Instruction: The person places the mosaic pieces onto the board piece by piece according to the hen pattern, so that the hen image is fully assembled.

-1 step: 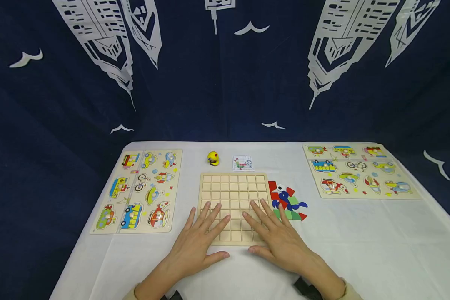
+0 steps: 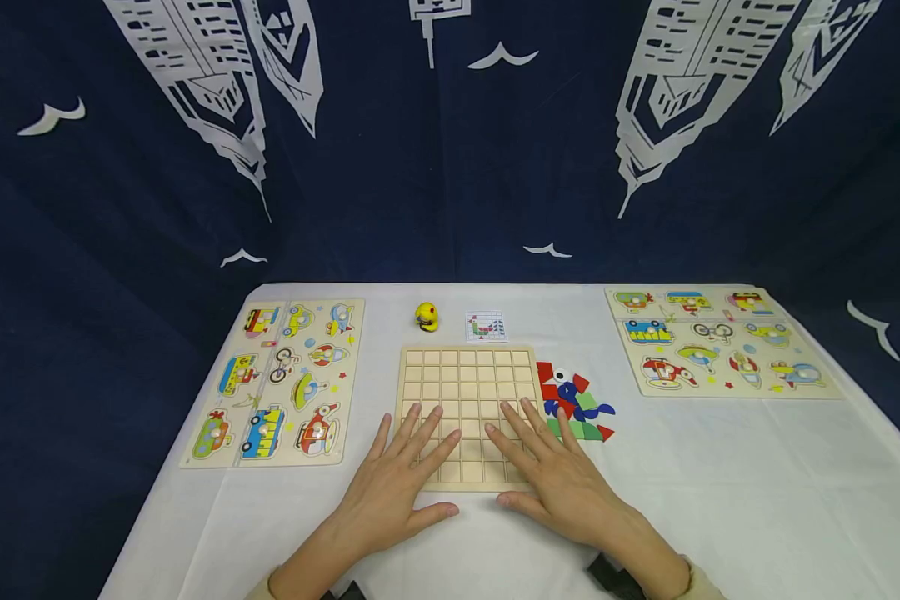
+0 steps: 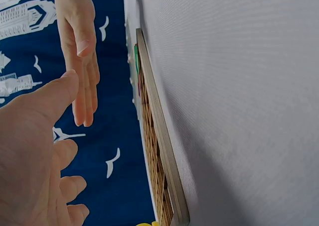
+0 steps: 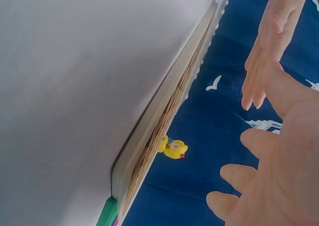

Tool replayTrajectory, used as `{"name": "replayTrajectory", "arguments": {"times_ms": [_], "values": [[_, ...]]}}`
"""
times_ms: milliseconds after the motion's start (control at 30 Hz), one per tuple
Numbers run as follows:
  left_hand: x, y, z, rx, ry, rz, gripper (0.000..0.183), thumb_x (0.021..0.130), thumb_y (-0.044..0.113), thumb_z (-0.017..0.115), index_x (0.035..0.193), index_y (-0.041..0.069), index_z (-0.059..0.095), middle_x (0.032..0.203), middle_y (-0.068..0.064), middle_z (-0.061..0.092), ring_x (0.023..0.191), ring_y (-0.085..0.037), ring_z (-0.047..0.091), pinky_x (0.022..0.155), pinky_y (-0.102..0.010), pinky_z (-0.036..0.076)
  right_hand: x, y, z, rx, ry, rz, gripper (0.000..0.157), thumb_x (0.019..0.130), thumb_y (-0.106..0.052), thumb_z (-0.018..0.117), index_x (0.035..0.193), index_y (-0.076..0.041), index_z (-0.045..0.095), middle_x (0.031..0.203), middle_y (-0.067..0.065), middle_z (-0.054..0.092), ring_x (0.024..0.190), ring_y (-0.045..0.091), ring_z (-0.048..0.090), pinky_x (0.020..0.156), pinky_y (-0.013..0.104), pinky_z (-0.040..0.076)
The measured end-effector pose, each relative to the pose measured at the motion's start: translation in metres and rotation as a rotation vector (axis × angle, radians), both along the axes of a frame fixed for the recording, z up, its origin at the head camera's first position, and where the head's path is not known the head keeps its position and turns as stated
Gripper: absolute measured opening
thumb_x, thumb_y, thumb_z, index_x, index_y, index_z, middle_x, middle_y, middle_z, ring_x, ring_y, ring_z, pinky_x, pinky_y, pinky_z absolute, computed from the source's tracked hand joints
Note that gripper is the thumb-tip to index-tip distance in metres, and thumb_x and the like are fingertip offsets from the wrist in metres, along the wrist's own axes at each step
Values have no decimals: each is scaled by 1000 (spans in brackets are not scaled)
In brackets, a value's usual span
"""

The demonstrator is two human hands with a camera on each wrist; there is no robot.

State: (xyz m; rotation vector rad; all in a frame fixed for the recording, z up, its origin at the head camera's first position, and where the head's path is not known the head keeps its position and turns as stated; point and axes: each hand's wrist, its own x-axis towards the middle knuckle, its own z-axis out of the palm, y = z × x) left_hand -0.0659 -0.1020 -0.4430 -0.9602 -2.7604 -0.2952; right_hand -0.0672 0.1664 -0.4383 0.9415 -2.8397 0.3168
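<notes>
A wooden grid board [image 2: 468,390] with square cells lies mid-table. My left hand [image 2: 392,500] is spread over its near left part, palm down, holding nothing. Mirroring it, my right hand [image 2: 566,487] spreads its fingers over the near right part, also holding nothing. Both wrist views show a gap between the hands and the board's edge [image 3: 162,131]. Along the board's right side lie several flat red, blue, green and white pieces [image 2: 567,391], partly hidden by the right fingers. A small pattern card [image 2: 486,326] lies just beyond the board.
A yellow toy duck [image 2: 427,317] stands left of the card. One picture puzzle board [image 2: 270,400] with vehicle pieces lies at the left, and a similar puzzle board [image 2: 720,343] at the far right. Behind the white-covered table [image 2: 727,483] hangs a dark blue curtain [image 2: 450,167].
</notes>
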Motion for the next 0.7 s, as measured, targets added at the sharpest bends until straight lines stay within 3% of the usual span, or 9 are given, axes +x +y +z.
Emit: {"name": "replayTrajectory", "arguments": {"times_ms": [167,400,567,633,700], "values": [[0,1,0,1,-12,1,83,83,67,60,151,25,38,163,-8,22,150,-35,19,117,-63,18,0,0,-1,-6,-10,-3,79,86,-58,63,153,-27,34,164,7,22,150,36,17,118,65,11],[-2,0,-2,40,-77,35,84,85,62,61,154,21,34,163,-13,20,150,-39,18,118,-60,19,-1,5,3,-65,-11,-19,75,88,-50,66,152,-25,36,162,7,25,149,35,22,113,68,21],[-4,-8,-11,198,-124,92,85,88,49,67,153,9,31,162,-18,19,149,-40,20,118,-58,23,-9,30,10,-231,83,-62,68,84,-30,75,145,-16,48,151,9,43,137,30,43,106,53,41],[-3,-12,-17,274,-140,134,85,87,44,69,153,6,31,162,-18,20,148,-39,22,117,-57,26,-14,46,10,-320,117,-106,64,81,-20,78,139,-12,54,139,9,53,119,25,55,93,40,51],[-3,-17,-24,348,-168,177,85,86,41,71,152,5,32,161,-17,23,148,-38,24,116,-56,28,-19,65,8,-402,136,-175,56,77,-11,81,130,-8,60,123,8,61,101,19,59,78,29,54]]}}
